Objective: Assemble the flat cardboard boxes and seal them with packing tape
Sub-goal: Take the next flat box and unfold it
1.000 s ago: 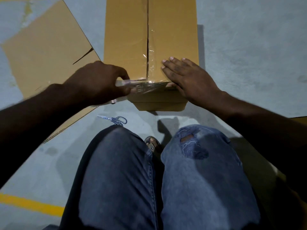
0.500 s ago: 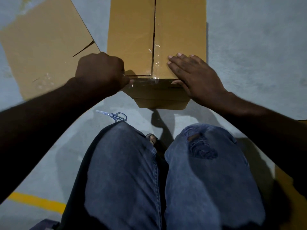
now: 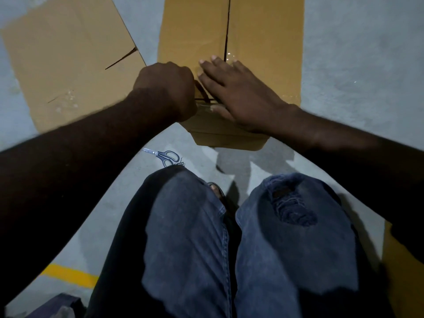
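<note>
An assembled brown cardboard box [image 3: 263, 31] stands on the floor in front of my knees, its top flaps meeting at a centre seam. Shiny clear tape [image 3: 230, 57] lies along the near part of that seam and over the near edge. My left hand [image 3: 165, 88] is curled into a fist at the box's near left corner, gripping the packing tape, which is mostly hidden; only a dark curved edge [image 3: 203, 92] shows beside it. My right hand [image 3: 238, 92] lies flat with straight fingers on the box top, pressing over the seam close to my left hand.
A flat unfolded cardboard sheet [image 3: 68, 53] lies on the grey floor left of the box. Scissors [image 3: 166, 156] lie by my left knee. A yellow floor line [image 3: 71, 275] runs at lower left, and more cardboard [image 3: 399, 271] shows at lower right.
My right hand has slid left across the box top onto the seam. My left hand has moved right and up to the box's near edge, closing the gap between the hands.
</note>
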Demonstrator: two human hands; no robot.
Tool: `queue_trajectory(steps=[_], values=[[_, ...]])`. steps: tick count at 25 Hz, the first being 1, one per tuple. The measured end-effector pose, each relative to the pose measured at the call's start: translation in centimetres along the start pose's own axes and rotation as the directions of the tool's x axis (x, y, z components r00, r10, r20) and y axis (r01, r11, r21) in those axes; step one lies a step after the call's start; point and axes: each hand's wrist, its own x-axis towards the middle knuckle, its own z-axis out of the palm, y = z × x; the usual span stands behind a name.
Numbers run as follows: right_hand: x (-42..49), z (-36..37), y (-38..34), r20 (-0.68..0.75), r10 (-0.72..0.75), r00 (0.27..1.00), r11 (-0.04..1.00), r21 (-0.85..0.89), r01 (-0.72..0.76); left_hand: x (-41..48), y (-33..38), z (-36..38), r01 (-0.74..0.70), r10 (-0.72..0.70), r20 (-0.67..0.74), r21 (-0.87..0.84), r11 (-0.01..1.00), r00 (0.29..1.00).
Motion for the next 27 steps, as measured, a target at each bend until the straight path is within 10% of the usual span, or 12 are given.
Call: queue_trajectory(steps=[10,27], values=[[0.0,0.8,0.0,0.032,-0.052,0.998,0.992,-0.113,0.055,-4.3,-3.7,1.0,-0.027,0.132,0.167,-0.518,0.855,0.977],[0.0,0.6,-0.1,-0.025,-0.053,0.998,0.995,-0.090,0.050,-0.5,-9.0,4.1,0.011,-0.019,-0.038,-0.197,0.980,0.999]])
